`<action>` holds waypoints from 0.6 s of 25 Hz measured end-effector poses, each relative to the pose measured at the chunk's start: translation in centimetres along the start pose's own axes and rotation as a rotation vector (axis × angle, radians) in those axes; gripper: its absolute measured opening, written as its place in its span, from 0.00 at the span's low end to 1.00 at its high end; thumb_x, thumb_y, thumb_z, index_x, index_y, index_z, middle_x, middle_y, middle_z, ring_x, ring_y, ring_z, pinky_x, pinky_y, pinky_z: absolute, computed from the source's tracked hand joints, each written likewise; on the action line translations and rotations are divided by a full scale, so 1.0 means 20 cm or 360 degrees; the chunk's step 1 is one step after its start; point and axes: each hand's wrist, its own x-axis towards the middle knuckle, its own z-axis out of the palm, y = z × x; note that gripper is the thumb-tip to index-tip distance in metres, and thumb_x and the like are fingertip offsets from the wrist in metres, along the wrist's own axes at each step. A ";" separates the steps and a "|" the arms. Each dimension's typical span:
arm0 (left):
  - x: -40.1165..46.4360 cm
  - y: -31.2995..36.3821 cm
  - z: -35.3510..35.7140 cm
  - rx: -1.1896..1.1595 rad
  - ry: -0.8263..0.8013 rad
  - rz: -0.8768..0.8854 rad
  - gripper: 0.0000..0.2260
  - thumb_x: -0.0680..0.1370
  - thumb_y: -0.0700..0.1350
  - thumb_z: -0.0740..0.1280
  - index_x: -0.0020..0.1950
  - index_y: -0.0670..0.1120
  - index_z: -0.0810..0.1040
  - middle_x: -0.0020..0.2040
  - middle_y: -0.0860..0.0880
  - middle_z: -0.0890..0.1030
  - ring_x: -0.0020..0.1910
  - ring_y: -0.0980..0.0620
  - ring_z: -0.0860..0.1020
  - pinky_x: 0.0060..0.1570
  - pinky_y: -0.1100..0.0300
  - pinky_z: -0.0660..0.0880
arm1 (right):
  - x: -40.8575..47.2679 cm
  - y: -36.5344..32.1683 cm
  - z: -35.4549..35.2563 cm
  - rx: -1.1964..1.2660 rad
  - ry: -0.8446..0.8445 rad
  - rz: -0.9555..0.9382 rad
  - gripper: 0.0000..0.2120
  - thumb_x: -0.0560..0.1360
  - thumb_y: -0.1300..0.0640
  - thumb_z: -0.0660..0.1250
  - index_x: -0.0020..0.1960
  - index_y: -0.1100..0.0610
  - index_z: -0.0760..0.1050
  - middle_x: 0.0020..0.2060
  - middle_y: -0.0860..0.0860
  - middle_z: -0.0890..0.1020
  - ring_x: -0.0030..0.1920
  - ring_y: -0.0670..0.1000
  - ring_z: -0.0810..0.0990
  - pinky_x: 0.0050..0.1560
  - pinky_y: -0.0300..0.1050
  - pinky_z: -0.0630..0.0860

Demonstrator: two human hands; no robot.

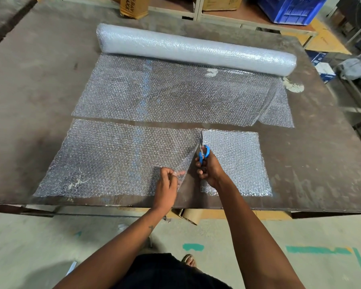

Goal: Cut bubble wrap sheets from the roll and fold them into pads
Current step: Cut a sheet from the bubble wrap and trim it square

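A bubble wrap roll (196,49) lies across the far part of the brown table (29,84), with a length of wrap (165,94) unrolled toward me. A separate cut strip (113,157) lies along the near edge, split by a cut running away from me. My right hand (208,170) grips blue-handled scissors (203,153) whose blades point away at the far end of that cut. My left hand (167,182) pinches and lifts the cut edge of the left piece. The smaller right piece (238,163) lies flat.
Cardboard boxes (133,7) and a blue crate (290,9) stand beyond the table's far edge. A white paint patch (294,86) marks the table at the right. The near table edge runs just under my wrists; concrete floor with green tape marks (317,250) lies below.
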 end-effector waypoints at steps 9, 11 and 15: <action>0.02 -0.02 0.00 0.0023 -0.0045 0.0053 0.03 0.87 0.44 0.59 0.56 0.45 0.68 0.43 0.42 0.83 0.36 0.44 0.80 0.35 0.44 0.73 | 0.04 0.01 -0.04 -0.0049 0.0011 -0.0095 0.20 0.86 0.40 0.63 0.48 0.57 0.75 0.31 0.49 0.74 0.24 0.47 0.66 0.20 0.37 0.58; 0.02 -0.03 0.00 0.0022 -0.0056 0.0051 0.03 0.87 0.45 0.59 0.56 0.46 0.68 0.44 0.42 0.83 0.37 0.43 0.80 0.35 0.42 0.74 | 0.03 0.00 -0.03 -0.0036 0.0004 -0.0071 0.22 0.86 0.39 0.61 0.47 0.56 0.76 0.31 0.49 0.74 0.24 0.47 0.66 0.20 0.36 0.57; 0.01 -0.03 0.00 0.0044 -0.0060 0.0060 0.03 0.87 0.47 0.58 0.56 0.49 0.67 0.43 0.43 0.83 0.37 0.43 0.81 0.35 0.40 0.76 | 0.04 -0.02 -0.02 0.0018 -0.0020 -0.0012 0.28 0.83 0.32 0.57 0.42 0.54 0.75 0.31 0.48 0.74 0.23 0.47 0.67 0.21 0.35 0.54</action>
